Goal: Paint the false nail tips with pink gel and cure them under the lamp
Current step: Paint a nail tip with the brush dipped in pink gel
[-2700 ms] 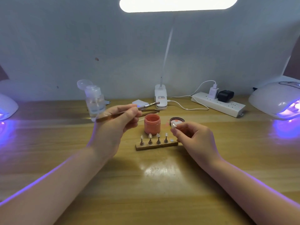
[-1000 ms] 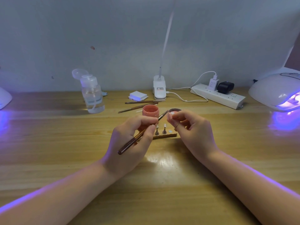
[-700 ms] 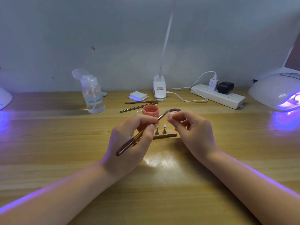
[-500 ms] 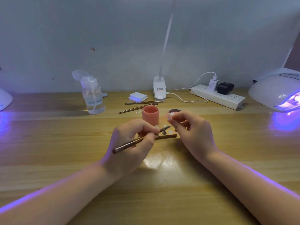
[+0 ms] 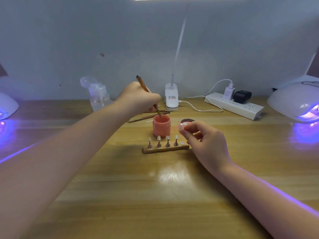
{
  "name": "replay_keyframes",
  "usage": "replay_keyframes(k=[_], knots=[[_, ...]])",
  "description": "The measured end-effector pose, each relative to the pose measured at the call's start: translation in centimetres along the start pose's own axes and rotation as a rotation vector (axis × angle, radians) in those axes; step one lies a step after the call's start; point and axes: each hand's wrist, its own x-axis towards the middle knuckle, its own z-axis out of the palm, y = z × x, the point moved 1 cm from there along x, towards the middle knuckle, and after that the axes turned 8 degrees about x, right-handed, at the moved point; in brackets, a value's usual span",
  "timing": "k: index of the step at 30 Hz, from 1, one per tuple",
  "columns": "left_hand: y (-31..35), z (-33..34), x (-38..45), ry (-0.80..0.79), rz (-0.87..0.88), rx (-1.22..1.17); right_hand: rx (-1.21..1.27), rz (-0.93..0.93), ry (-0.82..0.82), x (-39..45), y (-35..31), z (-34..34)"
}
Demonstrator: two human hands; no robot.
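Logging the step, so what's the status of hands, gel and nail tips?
Left hand grips brush, bristles in pink gel jar. Right hand pinches one nail tip. Four tips on wooden holder, one spot bare. Nothing blocking.

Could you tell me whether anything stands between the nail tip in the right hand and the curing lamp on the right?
Nothing visible does. The right hand pinches the nail tip above the wooden holder, and bare table runs from there to the lamp. The power strip lies further back.

Across my counter [image 5: 155, 195] stand a clear pump bottle [image 5: 99, 99], a white power strip [image 5: 236, 106], and a clip lamp [image 5: 171, 97].
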Motion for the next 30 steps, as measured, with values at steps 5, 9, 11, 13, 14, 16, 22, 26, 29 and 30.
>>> replay_keyframes(k=[5,9,11,13,14,16,22,26,29,30], knots=[[0.3,2.0,0.8,-0.115,-0.036,0.172,-0.009,-0.013,0.002,0.0,0.1,0.1],[-0.2,2.3,0.9,-0.097,-0.057,0.115,-0.014,-0.01,0.006,0.1,0.3,0.1],[-0.5,1.5,0.9,-0.023,-0.077,0.009,-0.024,-0.013,0.003,0.1,0.3,0.1],[-1.1,0.5,0.9,0.041,-0.102,-0.067,-0.033,-0.017,-0.001,0.1,0.3,0.1],[-1.4,0.1,0.8,0.055,-0.112,-0.1,-0.035,-0.017,-0.002,0.1,0.3,0.1],[-2.2,-0.5,0.5,0.04,-0.136,-0.139,-0.033,-0.011,-0.003,0.1,0.3,0.1],[-4.6,-1.3,-0.3,0.018,-0.167,-0.178,-0.03,0.003,-0.009,0.0,0.1,0.0],[-5.0,-1.0,-0.7,0.052,-0.119,-0.248,-0.034,0.009,-0.018,0.0,-0.1,0.0],[-5.0,-0.5,-1.0,0.016,-0.155,-0.274,-0.026,0.027,-0.016,0.0,-0.1,-0.1],[-5.0,-0.5,-1.2,0.028,-0.163,-0.291,-0.02,0.033,-0.016,0.0,-0.1,-0.1]])
